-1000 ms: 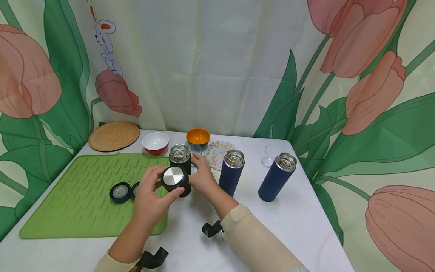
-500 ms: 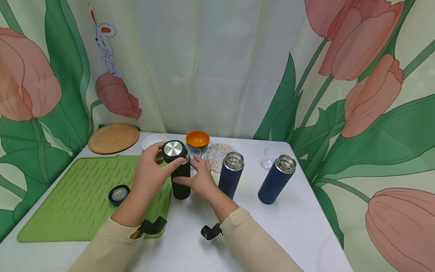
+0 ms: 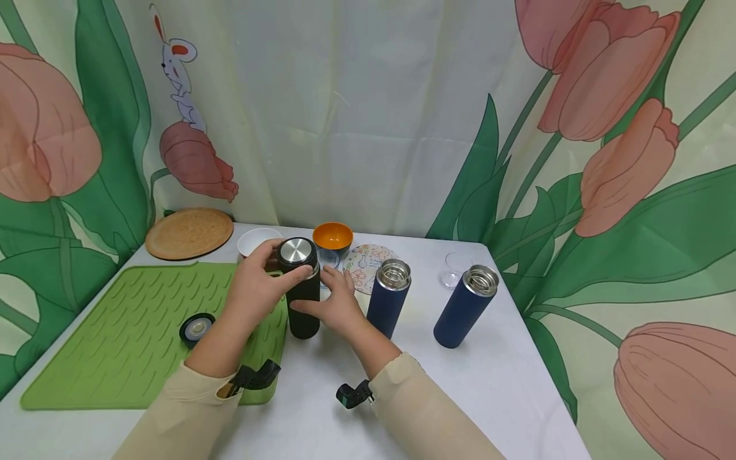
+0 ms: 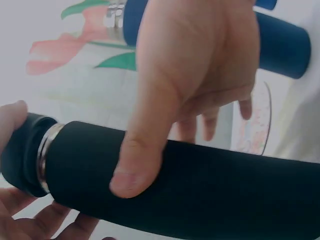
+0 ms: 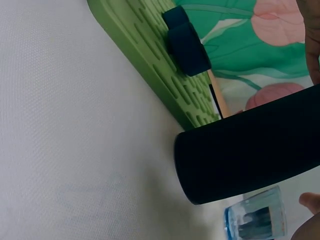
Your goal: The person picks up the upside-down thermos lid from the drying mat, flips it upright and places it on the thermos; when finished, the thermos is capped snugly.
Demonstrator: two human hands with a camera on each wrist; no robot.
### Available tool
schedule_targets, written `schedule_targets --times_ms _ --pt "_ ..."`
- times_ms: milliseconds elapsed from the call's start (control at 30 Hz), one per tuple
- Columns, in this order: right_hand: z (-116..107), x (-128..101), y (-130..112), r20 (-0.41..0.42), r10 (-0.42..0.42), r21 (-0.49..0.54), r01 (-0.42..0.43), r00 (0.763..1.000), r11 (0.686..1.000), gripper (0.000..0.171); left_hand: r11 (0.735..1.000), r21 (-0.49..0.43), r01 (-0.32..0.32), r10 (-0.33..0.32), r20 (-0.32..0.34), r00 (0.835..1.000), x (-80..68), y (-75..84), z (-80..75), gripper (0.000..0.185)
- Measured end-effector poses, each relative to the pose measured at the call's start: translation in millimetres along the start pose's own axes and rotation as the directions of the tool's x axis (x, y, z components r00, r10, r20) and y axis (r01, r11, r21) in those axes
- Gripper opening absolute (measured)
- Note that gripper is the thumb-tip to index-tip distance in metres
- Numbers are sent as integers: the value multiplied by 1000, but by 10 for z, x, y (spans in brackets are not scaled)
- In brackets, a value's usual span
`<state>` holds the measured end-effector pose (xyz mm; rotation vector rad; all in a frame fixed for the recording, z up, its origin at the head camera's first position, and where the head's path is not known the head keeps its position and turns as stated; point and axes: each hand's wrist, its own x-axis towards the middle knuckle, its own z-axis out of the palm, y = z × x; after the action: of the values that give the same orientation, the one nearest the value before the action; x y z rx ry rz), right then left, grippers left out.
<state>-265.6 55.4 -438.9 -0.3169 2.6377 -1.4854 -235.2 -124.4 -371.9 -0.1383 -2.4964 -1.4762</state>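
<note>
1. While the left hand [image 3: 253,284] holds a lid [image 3: 297,246] between thumb and fingers, the right hand [image 3: 339,306] loosely straddles the black flask [image 3: 303,313] below it: thumb across the near side, other fingers towards the far right. I cannot tell how firmly those press; some look clear of the wall.
2. On top of the flask, the lid leaves a band of steel neck showing. Whether it sits level or threaded cannot be told. Taking it by the sides probably gives better purchase than the smooth steel top would.
3. Upright on the bench [image 3: 425,396], the flask stands just right of the green mat [image 3: 103,338]; flat cloth likely steadies its base better than the ridged surface, and the right hand seems to keep the body from tipping or spinning.
4. Left of the hands, two dark lids, one [image 5: 189,50] and another [image 5: 175,17], rest on the mat, perhaps kept there so they stay together and do not roll.
5. Rightward stand two lidless blue flasks, one nearer the hands [image 3: 385,310] and one farther right [image 3: 462,314], set apart, which leaves room to reach around each.
6. Far back are a clear cup [image 5: 257,220], a white bowl [image 3: 253,239], an orange bowl [image 3: 333,236] and a wooden board [image 3: 190,234], seemingly out of the way.
</note>
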Motion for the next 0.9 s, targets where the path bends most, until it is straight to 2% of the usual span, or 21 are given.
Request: schedule_targets --times_ms 367,500,600,767,900 --pt "14 13 16 0 -5 -10 5 1000 1000 86 988 152 -25 21 26 999 81 51 1 67" --pt "20 20 16 4 -16 1 16 1000 1000 85 993 118 -13 9 34 999 56 -9 8 71" --pt "20 32 6 12 -39 11 39 999 999 82 997 76 -27 24 51 998 56 -58 -23 71" --pt "7 34 2 17 -68 28 67 998 997 76 995 60 -83 72 161 984 143 -105 -125 68" --pt "-18 45 23 21 -80 37 79 997 996 72 993 15 -118 109 286 952 299 -166 -203 65"
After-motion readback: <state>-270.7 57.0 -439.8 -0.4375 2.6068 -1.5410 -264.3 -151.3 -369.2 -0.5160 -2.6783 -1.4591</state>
